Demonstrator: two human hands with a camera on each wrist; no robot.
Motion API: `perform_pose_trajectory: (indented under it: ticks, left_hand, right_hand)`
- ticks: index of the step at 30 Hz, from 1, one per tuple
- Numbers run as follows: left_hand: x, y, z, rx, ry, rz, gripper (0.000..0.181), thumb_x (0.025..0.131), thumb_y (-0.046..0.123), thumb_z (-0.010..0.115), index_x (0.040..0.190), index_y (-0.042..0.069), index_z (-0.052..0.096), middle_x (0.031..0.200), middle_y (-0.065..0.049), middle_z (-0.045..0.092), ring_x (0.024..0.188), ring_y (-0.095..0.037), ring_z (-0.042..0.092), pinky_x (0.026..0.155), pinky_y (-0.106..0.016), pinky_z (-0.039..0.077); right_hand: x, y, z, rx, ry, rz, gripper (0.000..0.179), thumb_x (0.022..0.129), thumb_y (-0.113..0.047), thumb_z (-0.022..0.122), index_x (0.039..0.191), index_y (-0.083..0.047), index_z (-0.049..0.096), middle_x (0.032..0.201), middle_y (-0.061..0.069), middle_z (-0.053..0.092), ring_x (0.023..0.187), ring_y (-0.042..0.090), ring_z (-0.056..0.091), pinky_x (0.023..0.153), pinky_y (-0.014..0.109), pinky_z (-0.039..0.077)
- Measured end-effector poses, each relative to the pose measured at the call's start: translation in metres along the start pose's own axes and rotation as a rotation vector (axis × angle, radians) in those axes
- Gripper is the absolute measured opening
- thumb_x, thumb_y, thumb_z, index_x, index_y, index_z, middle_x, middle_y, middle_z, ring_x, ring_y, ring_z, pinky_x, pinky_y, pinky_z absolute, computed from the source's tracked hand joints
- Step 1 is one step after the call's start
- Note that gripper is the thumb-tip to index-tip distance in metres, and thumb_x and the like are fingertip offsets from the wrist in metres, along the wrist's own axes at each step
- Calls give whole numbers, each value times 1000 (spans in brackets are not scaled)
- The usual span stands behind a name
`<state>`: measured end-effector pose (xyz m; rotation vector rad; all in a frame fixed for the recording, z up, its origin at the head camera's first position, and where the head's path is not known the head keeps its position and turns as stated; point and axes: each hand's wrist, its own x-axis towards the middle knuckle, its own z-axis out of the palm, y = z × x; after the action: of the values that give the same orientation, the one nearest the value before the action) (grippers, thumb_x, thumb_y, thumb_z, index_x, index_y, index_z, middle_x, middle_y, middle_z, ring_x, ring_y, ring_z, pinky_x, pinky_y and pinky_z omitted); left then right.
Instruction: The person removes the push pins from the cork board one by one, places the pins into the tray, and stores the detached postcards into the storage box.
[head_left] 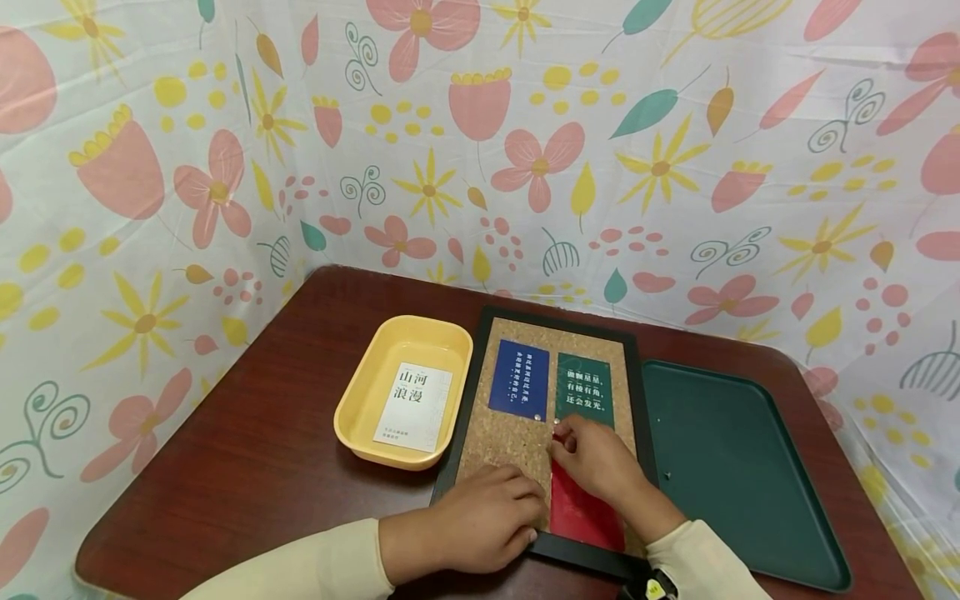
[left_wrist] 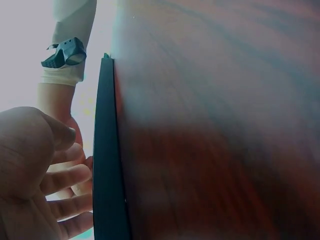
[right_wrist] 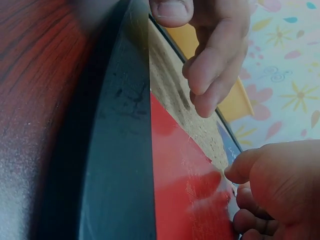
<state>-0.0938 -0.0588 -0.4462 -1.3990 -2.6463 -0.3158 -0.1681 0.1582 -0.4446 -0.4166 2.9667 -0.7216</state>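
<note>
A cork board (head_left: 495, 442) in a black frame lies on the table. Pinned near its far side are a blue card (head_left: 519, 379) and a green card (head_left: 579, 371), both with white writing. At the near right lies a red card (head_left: 585, 512), partly covered by my right hand (head_left: 603, 462). Thumb and forefinger of that hand pinch a small push pin (head_left: 557, 423) by the red card's upper left corner; the fingertips partly hide it. My left hand (head_left: 480, 517) rests over the board's near left part, fingers loosely bent and holding nothing, beside the frame (left_wrist: 106, 165).
Left of the board stands a yellow basin (head_left: 351, 404) with a white printed card (head_left: 412, 408) in it. To the right lies a dark green tray (head_left: 735, 483) bearing a few small pins (head_left: 667, 476). A flowered cloth (head_left: 525, 208) hangs behind the brown table (head_left: 247, 433).
</note>
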Motion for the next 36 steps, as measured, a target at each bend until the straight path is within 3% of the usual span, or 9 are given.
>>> perform_pose_trajectory:
  ticks: [15, 31, 36]
  left_hand:
    - [3, 3, -1, -10, -86, 31, 31, 106, 37, 53, 132, 27, 67, 138, 9, 58, 126, -13, 50, 103, -35, 44]
    - [5, 3, -1, 15, -151, 35, 32, 104, 42, 54, 131, 32, 67, 142, 13, 55, 127, -11, 48, 103, -37, 43]
    - [5, 4, -1, 35, -147, 36, 30, 104, 43, 55, 129, 33, 68, 141, 13, 56, 126, -11, 48, 102, -37, 44]
  right_hand:
    - [0, 1, 2, -18, 3, -5, 13, 92, -19, 76, 100, -11, 68, 77, -3, 60, 63, 11, 52, 58, 32, 46]
    - [0, 0, 2, -31, 14, -39, 6, 94, -15, 72, 90, -14, 67, 70, -6, 55, 59, 10, 49, 55, 31, 44]
    - [0, 1, 3, -29, 24, -34, 10, 94, -16, 72, 99, -10, 68, 74, -5, 59, 61, 9, 51, 57, 31, 46]
